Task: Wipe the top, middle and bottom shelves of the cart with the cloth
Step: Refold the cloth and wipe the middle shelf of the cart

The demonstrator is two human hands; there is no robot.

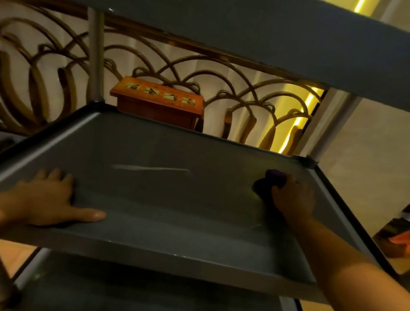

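Observation:
The grey cart's middle shelf (171,193) fills the centre of the head view, a shallow tray with raised rims. The top shelf (219,19) hangs overhead and the bottom shelf (155,305) shows below. My right hand (294,196) is shut on a dark purple cloth (267,182), pressed onto the middle shelf near its right rim. My left hand (52,196) lies flat on the shelf's front left part, fingers spread and holding nothing. A pale streak (151,169) marks the shelf's middle.
Grey metal posts (94,59) stand at the cart's corners. Behind the cart runs an ornate curved metal railing (25,70) with an orange wooden box (157,101) beyond it. An orange object (409,239) lies on the floor at right.

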